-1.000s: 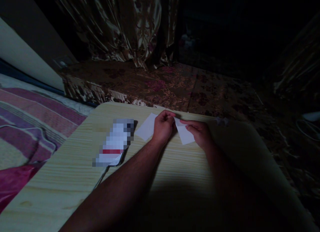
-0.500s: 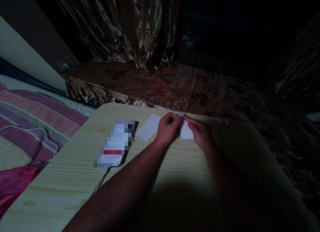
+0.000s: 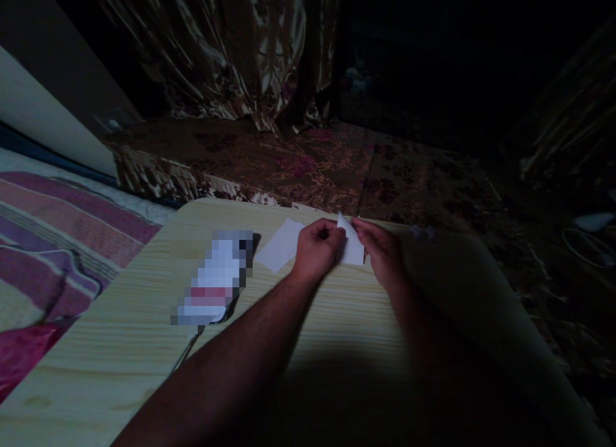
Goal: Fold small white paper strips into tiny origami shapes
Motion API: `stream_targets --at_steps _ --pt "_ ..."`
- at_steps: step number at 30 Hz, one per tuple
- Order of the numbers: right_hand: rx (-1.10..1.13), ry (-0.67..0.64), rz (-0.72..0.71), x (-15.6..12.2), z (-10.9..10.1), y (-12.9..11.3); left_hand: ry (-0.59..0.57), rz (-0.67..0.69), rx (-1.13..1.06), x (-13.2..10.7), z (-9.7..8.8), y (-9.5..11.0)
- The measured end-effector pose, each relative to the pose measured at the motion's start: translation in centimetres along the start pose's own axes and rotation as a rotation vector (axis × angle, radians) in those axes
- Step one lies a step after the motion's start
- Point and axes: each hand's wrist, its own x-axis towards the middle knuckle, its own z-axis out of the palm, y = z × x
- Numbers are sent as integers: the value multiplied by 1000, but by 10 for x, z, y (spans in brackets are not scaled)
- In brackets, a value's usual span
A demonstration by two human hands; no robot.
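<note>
Between my two hands is a small white sheet of paper [image 3: 353,248], its upper corner standing up in a point. My left hand [image 3: 317,245] pinches the paper's left side between thumb and fingers. At the paper's right edge, my right hand [image 3: 382,248] has its fingers closed together against it. Another piece of white paper [image 3: 279,245] lies flat on the table just left of my left hand, partly covered by it.
A blurred-out phone-like object [image 3: 214,274] with a cable [image 3: 185,351] lies on the wooden table [image 3: 110,319], left of my forearm. Small pale folded pieces [image 3: 422,231] sit by the far edge. Beyond are a patterned ledge [image 3: 298,161] and curtain [image 3: 269,56]; a bed [image 3: 62,235] is at left.
The paper between my hands now shows more of its face, with a corner raised. My left hand has shifted slightly left and the two hands are a little farther apart.
</note>
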Motion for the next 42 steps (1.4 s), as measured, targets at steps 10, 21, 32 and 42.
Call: stream_targets --at_steps 10,21,32,42 --pt "110 15 104 6 2 10 -9 -10 -119 0 3 4" --pt "192 -29 135 5 2 4 -60 10 -64 -1 3 0" --pt "216 -5 105 7 2 6 -90 22 -19 -3 5 0" --pt "217 -37 114 6 2 3 -38 10 40 -3 6 3"
